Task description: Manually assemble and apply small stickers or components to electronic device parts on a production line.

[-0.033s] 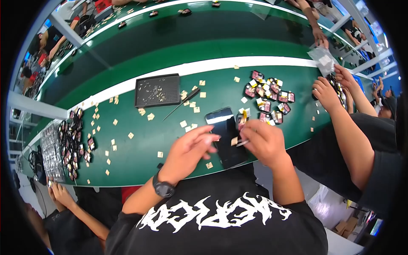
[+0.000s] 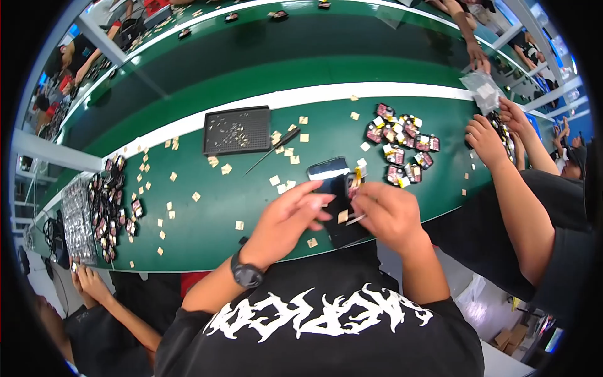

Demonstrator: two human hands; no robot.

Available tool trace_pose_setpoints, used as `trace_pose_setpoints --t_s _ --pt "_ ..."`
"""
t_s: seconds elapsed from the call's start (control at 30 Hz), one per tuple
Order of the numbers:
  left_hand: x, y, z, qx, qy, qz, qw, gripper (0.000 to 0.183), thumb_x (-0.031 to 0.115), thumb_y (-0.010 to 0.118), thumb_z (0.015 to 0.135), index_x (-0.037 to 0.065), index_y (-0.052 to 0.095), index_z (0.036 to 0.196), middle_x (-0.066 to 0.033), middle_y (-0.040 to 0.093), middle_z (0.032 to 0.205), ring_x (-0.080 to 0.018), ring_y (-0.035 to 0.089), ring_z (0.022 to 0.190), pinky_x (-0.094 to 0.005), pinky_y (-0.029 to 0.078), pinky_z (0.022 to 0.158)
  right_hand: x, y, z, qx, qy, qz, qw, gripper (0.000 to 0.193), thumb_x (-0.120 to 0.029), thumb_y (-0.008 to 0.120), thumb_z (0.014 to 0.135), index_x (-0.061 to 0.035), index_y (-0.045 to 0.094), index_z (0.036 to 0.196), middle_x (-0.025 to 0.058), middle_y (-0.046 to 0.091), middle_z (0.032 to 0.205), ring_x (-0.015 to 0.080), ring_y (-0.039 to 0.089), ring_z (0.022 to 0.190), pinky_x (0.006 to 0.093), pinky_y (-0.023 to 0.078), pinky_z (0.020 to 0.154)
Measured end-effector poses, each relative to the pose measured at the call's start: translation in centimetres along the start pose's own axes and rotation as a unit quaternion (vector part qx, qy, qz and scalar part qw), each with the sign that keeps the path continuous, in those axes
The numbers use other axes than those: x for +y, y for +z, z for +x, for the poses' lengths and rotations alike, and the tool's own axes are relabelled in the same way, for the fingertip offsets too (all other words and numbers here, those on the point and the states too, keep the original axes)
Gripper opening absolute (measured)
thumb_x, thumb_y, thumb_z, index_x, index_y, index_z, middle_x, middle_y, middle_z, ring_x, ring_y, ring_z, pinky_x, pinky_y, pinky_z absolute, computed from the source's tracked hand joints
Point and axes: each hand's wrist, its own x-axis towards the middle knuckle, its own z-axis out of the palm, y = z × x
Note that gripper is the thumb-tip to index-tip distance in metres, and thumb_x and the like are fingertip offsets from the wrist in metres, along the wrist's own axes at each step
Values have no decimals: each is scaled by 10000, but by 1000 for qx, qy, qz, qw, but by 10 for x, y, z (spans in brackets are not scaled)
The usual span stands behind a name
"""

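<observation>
My right hand (image 2: 392, 213) is closed on a small black-and-pink electronic module (image 2: 353, 187) with a yellow tab. A thin pale strip (image 2: 356, 219) sticks out below its fingers; I cannot make out what it is. Beside it shows a beige square piece (image 2: 343, 217). My left hand (image 2: 290, 217), with a black watch on the wrist, reaches toward the module with fingers apart and seems to hold nothing. Under both hands lies a dark, glossy phone-like slab (image 2: 329, 168). More such modules (image 2: 402, 135) sit in a cluster beyond my right hand.
A black tray (image 2: 237, 131) with tiny parts and a black-handled screwdriver (image 2: 276, 149) lie ahead on the green table (image 2: 207, 235). Beige squares are scattered about. Piled modules (image 2: 110, 207) and clear packaging (image 2: 76, 220) stand at left. Co-workers' hands (image 2: 487, 141) work at right, near a clear bag (image 2: 481, 88).
My left hand has come slightly nearer to the module in my right hand. The whole view has shifted a little, so the table things appear slightly farther right.
</observation>
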Motion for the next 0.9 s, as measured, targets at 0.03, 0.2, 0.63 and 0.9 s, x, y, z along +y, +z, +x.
trace_pose_setpoints --t_s 0.03,0.2,0.63,0.9 --pt "-1 4 4 -29 -13 -38 999 411 185 527 1066 -41 491 1406 -91 667 1149 -134 656 986 -279 555 823 -12 2 5 1 -1 8 1000 279 -73 746 708 -38 679 976 86 648 1052 230 674 748 346 551 620" --pt "1 8 6 -27 -27 -135 990 399 202 454 1098 -43 495 1411 -105 636 1231 -136 649 1026 -278 574 844 -46 12 24 19 24 84 996 286 -55 741 773 0 682 1047 105 644 1035 257 668 751 326 541 605" --pt "2 -7 -6 30 18 -32 999 344 188 410 1089 -29 576 1298 -110 707 1008 -90 609 680 -192 451 518 -65 7 19 -54 516 638 569 143 -106 562 1039 -40 458 1112 127 683 817 67 517 509 192 372 455" --pt "1 -9 -11 47 54 5 997 302 167 446 1081 -1 586 1288 -116 692 1116 -109 627 761 -207 474 568 -68 10 25 -27 527 690 495 123 -134 580 1040 -57 515 1110 91 636 727 65 461 467 188 316 417"
